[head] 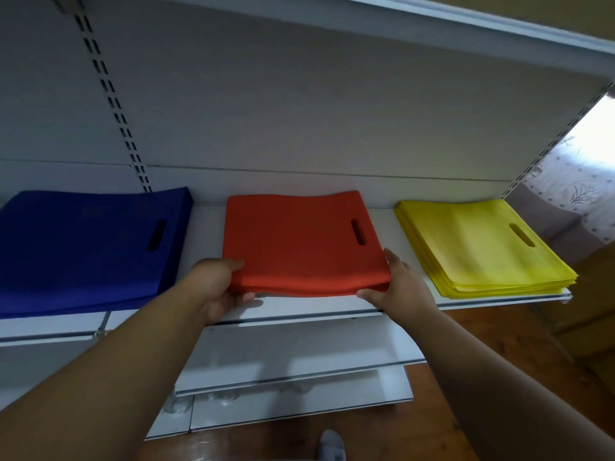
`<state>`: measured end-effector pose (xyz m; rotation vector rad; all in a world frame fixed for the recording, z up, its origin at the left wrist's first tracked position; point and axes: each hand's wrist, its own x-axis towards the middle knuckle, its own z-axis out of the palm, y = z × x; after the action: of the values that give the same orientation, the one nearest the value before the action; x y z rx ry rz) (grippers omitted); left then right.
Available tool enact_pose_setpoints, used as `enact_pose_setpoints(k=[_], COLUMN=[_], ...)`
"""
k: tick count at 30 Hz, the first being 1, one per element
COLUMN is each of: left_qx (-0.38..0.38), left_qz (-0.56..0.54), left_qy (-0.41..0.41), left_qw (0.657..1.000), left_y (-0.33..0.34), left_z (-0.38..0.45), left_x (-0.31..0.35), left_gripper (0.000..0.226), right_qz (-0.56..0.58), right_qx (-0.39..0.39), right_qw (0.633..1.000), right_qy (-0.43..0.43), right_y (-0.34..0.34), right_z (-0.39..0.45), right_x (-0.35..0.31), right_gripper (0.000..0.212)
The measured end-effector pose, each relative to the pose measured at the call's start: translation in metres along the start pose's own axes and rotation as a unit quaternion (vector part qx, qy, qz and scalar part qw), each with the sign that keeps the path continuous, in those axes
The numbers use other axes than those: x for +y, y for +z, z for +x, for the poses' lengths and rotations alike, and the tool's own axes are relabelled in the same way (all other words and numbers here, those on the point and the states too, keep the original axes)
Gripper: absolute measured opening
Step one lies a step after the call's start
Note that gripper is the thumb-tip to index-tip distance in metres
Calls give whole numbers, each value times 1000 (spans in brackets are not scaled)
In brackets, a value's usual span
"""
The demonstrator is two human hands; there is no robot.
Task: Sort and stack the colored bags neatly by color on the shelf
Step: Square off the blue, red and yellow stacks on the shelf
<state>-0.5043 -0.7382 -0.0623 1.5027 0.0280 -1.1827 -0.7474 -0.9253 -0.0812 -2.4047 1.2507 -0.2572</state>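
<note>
Left hand [218, 287] and right hand [396, 281] grip the flat red bags [299, 244], handle slot rightward.

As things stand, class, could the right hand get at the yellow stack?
Probably yes: the right hand grips the red stack, but bare shelf alone lies between it and the yellow stack.

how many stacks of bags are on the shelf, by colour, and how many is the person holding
blue stack: 1, lying on the shelf, not touched
red stack: 1, held at its near corners by the left hand and the right hand
yellow stack: 1, lying on the shelf, not touched
total: 3 stacks, 1 held
</note>
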Motion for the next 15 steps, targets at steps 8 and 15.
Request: enact_pose_setpoints(k=[8,15], left_qx=[0,-15], left_qz=[-108,-155], left_qy=[-1,15], left_qw=[994,988], left_y=[4,13], left_z=[2,-3], left_x=[1,9], left_gripper=[18,8], right_qz=[-58,677], right_qx=[197,-123], right_qw=[978,650], right_qy=[25,323], right_y=[28,53], right_z=[-39,-46], right_x=[-24,-119], right_gripper=[67,57])
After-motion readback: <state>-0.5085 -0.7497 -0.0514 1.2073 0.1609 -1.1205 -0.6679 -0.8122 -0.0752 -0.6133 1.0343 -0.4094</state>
